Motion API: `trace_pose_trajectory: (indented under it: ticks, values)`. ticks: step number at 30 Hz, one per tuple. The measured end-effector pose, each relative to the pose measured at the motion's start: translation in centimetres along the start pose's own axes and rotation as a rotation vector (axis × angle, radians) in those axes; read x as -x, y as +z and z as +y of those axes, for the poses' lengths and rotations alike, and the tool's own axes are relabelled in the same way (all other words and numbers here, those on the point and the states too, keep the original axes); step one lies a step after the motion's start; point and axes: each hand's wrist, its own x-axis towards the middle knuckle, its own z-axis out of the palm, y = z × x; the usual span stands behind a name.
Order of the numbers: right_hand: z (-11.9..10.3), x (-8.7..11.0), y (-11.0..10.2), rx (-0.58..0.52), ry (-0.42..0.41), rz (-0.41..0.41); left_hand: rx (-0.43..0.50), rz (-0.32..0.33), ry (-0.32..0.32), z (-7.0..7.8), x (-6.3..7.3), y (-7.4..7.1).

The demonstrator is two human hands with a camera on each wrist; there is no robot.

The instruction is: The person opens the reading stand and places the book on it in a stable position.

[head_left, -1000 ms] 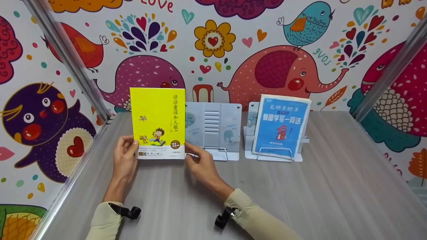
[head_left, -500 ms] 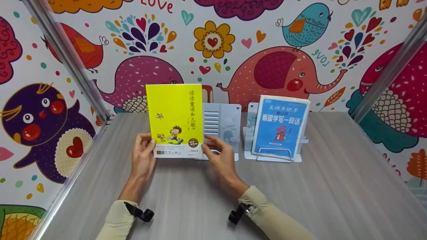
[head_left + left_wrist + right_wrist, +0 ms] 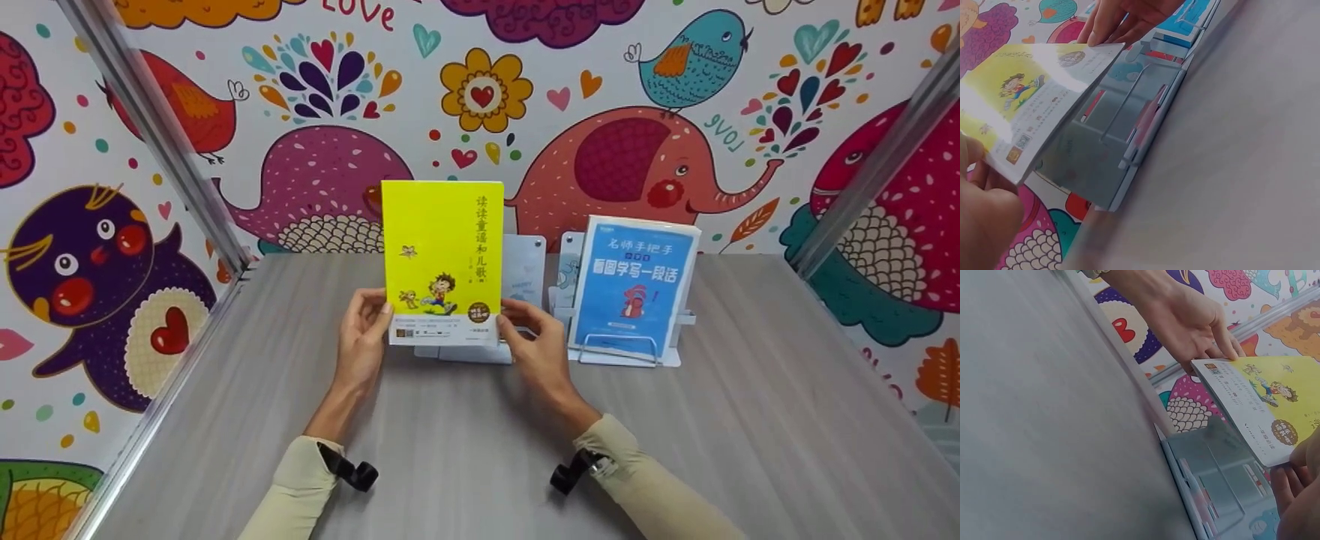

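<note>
A yellow book (image 3: 442, 247) with a white band along its bottom stands upright between both hands, cover toward me. My left hand (image 3: 361, 337) pinches its lower left edge, thumb on the cover and fingers behind. At the lower right edge my right hand (image 3: 538, 345) grips it the same way. Behind the book, partly hidden, stands a light grey metal book stand (image 3: 525, 274) with a wire holder at its front. In the left wrist view the book (image 3: 1033, 95) is raised in front of this stand (image 3: 1123, 112), its bottom edge above the stand's base.
To the right, a second book stand (image 3: 568, 262) bears a blue book (image 3: 634, 285), kept in by a wire holder (image 3: 619, 349). The grey wood-grain table (image 3: 465, 442) meets a wall (image 3: 465, 75) printed with cartoon animals. Metal posts (image 3: 161, 142) edge the left and right sides.
Both hands have carried the yellow book to the right and slightly up, from left of the nearer stand to in front of it. The blue book has stayed put.
</note>
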Motion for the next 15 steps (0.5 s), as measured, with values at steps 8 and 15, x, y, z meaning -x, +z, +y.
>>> trace_pose_trajectory:
  ticks: [8, 15]
  values:
    - [0.6, -1.0, -1.8, 0.018, -0.050, 0.053, -0.130, -0.007, 0.086, -0.7, -0.9, 2.2]
    - [0.6, -1.8, -3.1, 0.022, -0.035, 0.102, -0.212, -0.009, 0.120, -0.8, -1.7, 3.4]
